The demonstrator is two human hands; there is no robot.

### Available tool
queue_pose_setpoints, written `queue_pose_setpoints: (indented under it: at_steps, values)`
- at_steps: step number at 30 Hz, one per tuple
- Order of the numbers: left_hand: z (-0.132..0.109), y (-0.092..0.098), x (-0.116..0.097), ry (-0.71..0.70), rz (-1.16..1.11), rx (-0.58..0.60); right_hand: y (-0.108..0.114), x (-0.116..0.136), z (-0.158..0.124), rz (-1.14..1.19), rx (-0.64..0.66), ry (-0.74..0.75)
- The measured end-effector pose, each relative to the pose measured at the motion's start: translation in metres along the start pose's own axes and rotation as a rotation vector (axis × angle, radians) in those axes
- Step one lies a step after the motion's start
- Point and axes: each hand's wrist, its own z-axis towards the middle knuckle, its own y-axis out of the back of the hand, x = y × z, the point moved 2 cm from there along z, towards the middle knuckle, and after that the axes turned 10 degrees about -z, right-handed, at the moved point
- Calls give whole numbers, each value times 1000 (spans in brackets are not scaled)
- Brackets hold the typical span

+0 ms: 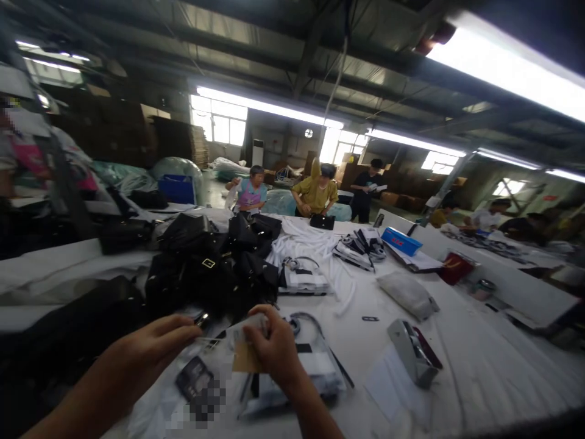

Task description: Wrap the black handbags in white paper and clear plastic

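My left hand (155,350) reaches in from the lower left, fingers pressed together on one end of a thin white cord (212,339). My right hand (276,347) is closed on a small bundle of tags, with a whitish piece (240,329) above a brown card (247,358). The cord runs from my left fingertips toward this bundle. Below my hands is a dark printed item (195,379), partly pixelated. Under my right wrist lies a stack of clear-wrapped white and black pieces (315,371) with a grey strap.
Black bags (210,268) with gold buckles pile up at left. Another wrapped stack (306,277), white strips (306,241), a blue box (402,241), a plastic packet (406,294) and a grey-and-red box (414,352) lie on the white table. Several people work beyond.
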Motion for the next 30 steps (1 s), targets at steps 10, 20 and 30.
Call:
queue_pose_setpoints:
  at_steps: [10, 20, 30]
  values:
    - [-7, 41, -21, 268, -337, -62, -21, 14, -28, 64, -23, -74]
    - [-21, 66, -13, 569, -526, 13, -44, 1, -48, 144, 1, -233]
    - [-40, -1, 18, 301, -244, 374, -37, -22, -80, -150, -114, -145]
